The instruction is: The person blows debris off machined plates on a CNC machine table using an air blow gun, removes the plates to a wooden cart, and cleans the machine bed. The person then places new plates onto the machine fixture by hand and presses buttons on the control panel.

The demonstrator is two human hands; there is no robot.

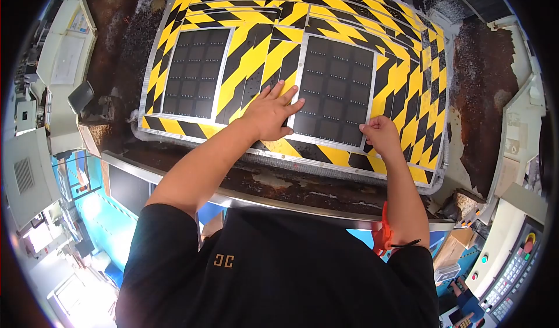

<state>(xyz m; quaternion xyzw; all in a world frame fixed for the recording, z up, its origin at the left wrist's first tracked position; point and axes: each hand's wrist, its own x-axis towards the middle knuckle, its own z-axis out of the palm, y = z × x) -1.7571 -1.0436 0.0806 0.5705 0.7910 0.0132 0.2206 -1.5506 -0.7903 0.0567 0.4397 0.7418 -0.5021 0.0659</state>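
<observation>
My left hand [271, 112] lies spread on the striped yellow-and-black surface [247, 66], its fingertips at the left edge of the right-hand black sheet [335, 89]. At that sheet's lower right corner, my right hand [379, 135] has thumb and forefinger pinched together; whether the sheet's edge is between them is too small to tell. This dark sheet bears rows of small white marks and lies flat inside a pale border. A similar black sheet [196, 72] lies to the left, touched by neither hand.
A metal rail [279, 207] runs between my body and the striped surface. Rusty brown areas [486, 95] flank it. A control panel with buttons [512, 275] stands at the lower right. An orange object [381, 235] is near my right elbow.
</observation>
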